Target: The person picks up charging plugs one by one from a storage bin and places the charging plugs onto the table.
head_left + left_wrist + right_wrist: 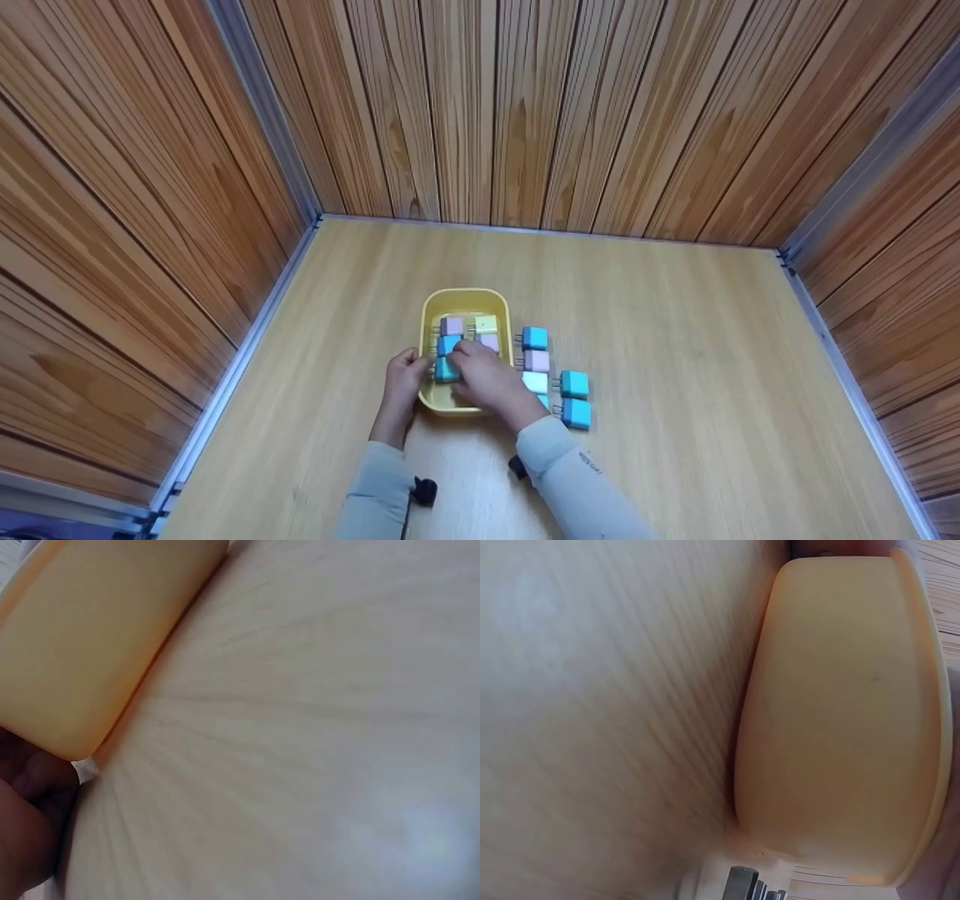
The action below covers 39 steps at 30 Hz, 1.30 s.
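A yellow plastic bin (pixel 466 293) holds several two-pin charger plugs, among them a purple plug (pixel 451 325), a blue plug (pixel 448 344), and a pale yellow plug (pixel 485 324). My left hand (pixel 405 376) pinches the bin's left rim near its front corner. Inside the bin, my right hand (pixel 487 377) grips a teal plug (pixel 446 370), fingertips at its right side; the palm hides part of the bin. The left wrist view shows the bin's outer wall (pixel 97 637) with curled fingers (pixel 37 780) by its corner. The right wrist view shows the wall (pixel 840 720) too.
Right of the bin stand more plugs in two columns: a blue plug (pixel 535 337), a purple plug (pixel 537 361), a white plug (pixel 535 382), a teal plug (pixel 574 383) and another blue plug (pixel 577 413). Wood-panelled walls (pixel 525 112) enclose the wooden tabletop (pixel 675 360).
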Motion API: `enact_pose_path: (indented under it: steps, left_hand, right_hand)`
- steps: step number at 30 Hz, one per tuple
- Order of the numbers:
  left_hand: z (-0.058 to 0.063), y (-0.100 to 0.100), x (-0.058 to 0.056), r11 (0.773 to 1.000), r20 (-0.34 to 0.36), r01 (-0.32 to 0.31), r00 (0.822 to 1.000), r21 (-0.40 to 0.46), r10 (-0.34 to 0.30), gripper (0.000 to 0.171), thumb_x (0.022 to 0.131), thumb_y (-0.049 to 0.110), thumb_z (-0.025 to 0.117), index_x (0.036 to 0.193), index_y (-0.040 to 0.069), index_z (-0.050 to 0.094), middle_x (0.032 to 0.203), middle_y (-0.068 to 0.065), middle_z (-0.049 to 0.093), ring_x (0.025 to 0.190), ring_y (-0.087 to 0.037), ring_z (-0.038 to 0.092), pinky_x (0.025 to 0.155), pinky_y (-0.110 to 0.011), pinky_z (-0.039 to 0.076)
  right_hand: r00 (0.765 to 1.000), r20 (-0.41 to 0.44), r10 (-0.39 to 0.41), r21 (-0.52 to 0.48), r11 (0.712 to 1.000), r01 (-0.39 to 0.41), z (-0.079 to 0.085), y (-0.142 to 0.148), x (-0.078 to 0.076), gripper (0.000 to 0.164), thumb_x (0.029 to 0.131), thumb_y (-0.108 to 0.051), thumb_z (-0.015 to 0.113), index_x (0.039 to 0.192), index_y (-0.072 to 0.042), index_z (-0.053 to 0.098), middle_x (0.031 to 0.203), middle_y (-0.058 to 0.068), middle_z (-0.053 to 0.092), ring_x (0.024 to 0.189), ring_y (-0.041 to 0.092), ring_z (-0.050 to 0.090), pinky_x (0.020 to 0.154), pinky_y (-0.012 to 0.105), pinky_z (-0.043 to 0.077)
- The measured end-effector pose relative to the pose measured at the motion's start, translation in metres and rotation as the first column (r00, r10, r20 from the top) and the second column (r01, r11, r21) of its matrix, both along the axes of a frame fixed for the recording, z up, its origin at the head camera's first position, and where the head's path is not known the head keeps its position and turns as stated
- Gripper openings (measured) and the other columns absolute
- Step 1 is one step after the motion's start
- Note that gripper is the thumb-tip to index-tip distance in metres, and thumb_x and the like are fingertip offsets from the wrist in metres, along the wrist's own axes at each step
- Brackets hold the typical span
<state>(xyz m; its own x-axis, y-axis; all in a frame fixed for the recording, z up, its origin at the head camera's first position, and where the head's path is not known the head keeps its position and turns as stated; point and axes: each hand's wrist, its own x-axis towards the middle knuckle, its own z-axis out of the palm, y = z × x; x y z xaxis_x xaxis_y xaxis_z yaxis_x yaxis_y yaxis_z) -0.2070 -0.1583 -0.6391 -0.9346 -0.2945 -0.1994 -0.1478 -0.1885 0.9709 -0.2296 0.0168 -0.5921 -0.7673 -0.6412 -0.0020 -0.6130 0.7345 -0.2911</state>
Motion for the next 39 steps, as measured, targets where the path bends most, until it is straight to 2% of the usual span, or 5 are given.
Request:
enact_pose_path:
  steps: [9,15,24,34,39]
  left_hand:
    - [-0.001,0.002,-0.002,1.000,-0.016,-0.006,1.000,-0.027,0.005,0.035,0.087,0.009,0.070,0.063,0.012,0.044,0.061,0.004,0.039,0.059,-0.013,0.041,0.050,-0.023,0.033]
    - [-0.001,-0.001,-0.003,0.998,0.025,0.031,0.999,-0.057,-0.029,0.030,0.085,0.008,0.066,0.064,0.011,0.046,0.063,0.003,0.042,0.062,-0.015,0.043,0.051,-0.024,0.035]
    - [0.005,-0.001,-0.006,0.997,0.090,0.057,0.995,-0.051,-0.053,0.016,0.083,0.006,0.063,0.069,0.008,0.055,0.074,-0.003,0.056,0.068,-0.018,0.054,0.054,-0.026,0.044]
    - [0.003,-0.003,-0.009,0.992,0.054,0.089,0.995,-0.095,-0.084,0.021,0.084,0.007,0.067,0.066,0.008,0.056,0.071,-0.003,0.058,0.065,-0.016,0.054,0.055,-0.024,0.045]
    - [0.001,-0.007,-0.009,0.987,0.036,0.122,0.992,-0.105,-0.119,0.016,0.086,0.008,0.067,0.076,-0.004,0.063,0.077,-0.009,0.066,0.068,-0.017,0.059,0.057,-0.024,0.048]
  right_hand:
    - [0.998,-0.062,0.012,0.017,1.000,-0.011,0.002,-0.005,-0.002,0.040,0.091,-0.031,0.076,0.124,-0.011,0.067,0.115,0.002,0.060,0.106,0.019,0.059,0.098,0.037,0.051]
    - [0.996,-0.088,0.019,0.037,0.999,-0.016,-0.001,-0.012,-0.002,0.038,0.090,-0.028,0.077,0.122,-0.010,0.067,0.110,0.002,0.059,0.100,0.019,0.058,0.095,0.037,0.051]
    - [0.999,-0.050,-0.007,0.015,1.000,0.007,0.000,-0.014,-0.003,0.037,0.094,-0.023,0.072,0.129,-0.010,0.066,0.113,0.003,0.061,0.105,0.019,0.058,0.100,0.038,0.050]
    - [1.000,-0.013,-0.020,-0.060,0.998,0.019,0.006,0.002,-0.002,0.043,0.090,-0.017,0.073,0.132,-0.011,0.064,0.122,0.004,0.061,0.113,0.022,0.059,0.104,0.039,0.049]
    - [1.000,0.012,-0.018,-0.090,0.996,0.019,0.010,0.015,0.000,0.048,0.089,-0.017,0.074,0.136,-0.012,0.064,0.124,0.002,0.061,0.115,0.020,0.059,0.102,0.037,0.050]
